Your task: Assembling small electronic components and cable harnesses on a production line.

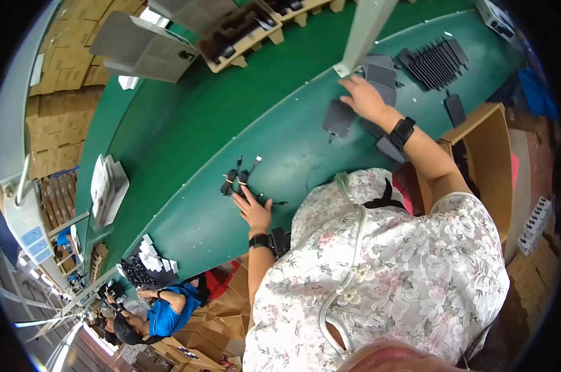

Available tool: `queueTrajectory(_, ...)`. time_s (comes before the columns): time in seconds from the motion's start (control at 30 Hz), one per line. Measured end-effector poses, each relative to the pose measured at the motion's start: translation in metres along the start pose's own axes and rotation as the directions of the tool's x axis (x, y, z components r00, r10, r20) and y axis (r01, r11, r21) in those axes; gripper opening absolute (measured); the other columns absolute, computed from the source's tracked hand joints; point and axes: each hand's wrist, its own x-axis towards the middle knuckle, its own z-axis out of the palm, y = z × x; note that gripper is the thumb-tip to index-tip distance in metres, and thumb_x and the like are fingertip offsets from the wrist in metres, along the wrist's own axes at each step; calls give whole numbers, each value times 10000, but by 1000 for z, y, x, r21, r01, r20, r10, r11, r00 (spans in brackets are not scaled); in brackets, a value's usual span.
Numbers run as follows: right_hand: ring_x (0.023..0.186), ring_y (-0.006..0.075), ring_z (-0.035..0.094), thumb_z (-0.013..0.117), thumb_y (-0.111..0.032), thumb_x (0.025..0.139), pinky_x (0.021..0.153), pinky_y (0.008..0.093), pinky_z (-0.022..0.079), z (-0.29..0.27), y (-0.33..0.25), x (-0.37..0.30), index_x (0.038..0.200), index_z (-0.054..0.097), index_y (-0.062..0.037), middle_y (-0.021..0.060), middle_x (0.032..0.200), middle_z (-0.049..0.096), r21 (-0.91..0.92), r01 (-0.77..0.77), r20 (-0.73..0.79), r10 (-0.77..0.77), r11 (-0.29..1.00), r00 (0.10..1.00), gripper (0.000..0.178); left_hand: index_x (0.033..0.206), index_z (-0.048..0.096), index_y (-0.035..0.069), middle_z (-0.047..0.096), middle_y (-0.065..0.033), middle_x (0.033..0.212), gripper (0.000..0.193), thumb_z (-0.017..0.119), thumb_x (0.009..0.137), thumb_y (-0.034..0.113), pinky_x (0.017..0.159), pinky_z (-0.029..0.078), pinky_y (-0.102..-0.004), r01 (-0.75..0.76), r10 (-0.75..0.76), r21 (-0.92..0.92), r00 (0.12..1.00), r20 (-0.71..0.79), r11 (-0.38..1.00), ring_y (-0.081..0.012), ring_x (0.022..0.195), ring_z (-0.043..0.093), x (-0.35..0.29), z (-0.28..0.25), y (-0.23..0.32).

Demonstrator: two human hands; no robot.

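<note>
My left hand (254, 214) lies on the green bench with its fingers spread. Its fingertips are at a pair of small black cables (232, 178), each bundled with a pale tie, and I cannot tell whether they press on them. Further right, my right hand (366, 101) is stretched out with fingers apart. It is over or beside several flat black rectangular pieces with short tabs. One such flat black piece (338, 119) lies just left of the hand, and a stacked black piece (379, 75) lies beyond it. Nothing shows in either hand.
A row of black flat pieces (434, 63) sits at the far right. A metal post (362, 37) rises from the bench. Trays (240, 37) stand on the far green surface. An open carton (500, 167) is at my right. A co-worker in blue (172, 313) is at the lower left.
</note>
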Motion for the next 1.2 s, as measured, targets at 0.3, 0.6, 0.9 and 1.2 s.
queueTrajectory(0.3, 1295, 322, 254, 784, -210, 558, 996, 486, 309, 19, -9, -60, 1350, 313, -155, 119, 1416, 241, -254, 285, 246, -223, 924, 943, 924, 1430, 16, 198, 5, -235, 1452, 1021, 721, 706, 346, 959, 272, -584, 23, -23, 7, 1000, 15, 1000, -412, 1332, 84, 3, 6, 1)
queueTrajectory(0.6, 1316, 458, 82, 702, -558, 585, 953, 672, 200, 61, -50, -54, 1397, 214, -131, 246, 1440, 78, -338, 276, 382, -137, 900, 914, 1039, 1427, 16, 237, 18, -207, 1461, 1020, 728, 701, 312, 962, 282, -571, 24, -28, -47, 997, -66, 999, -394, 1336, 93, -2, 19, -6)
queueTrajectory(0.9, 1219, 399, 322, 552, -406, 802, 935, 525, 301, 64, -57, -52, 1301, 405, -192, 239, 1280, 375, -422, 424, 138, -405, 801, 904, 562, 1328, 322, 168, 326, -231, 1322, 668, 659, 764, 290, 931, 359, -503, -76, 36, -110, 943, -330, 991, -434, 1203, 319, 6, 19, -15)
queueTrajectory(1.2, 722, 246, 616, 513, -132, 776, 621, 364, 464, 83, -64, -35, 1022, 529, -139, 97, 802, 597, -335, 501, 271, -427, 798, 863, 247, 1197, 411, 108, 447, -185, 1069, 506, 641, 765, 233, 842, 419, -471, -26, 13, -44, 958, -286, 999, -391, 1014, 429, 17, 4, -10)
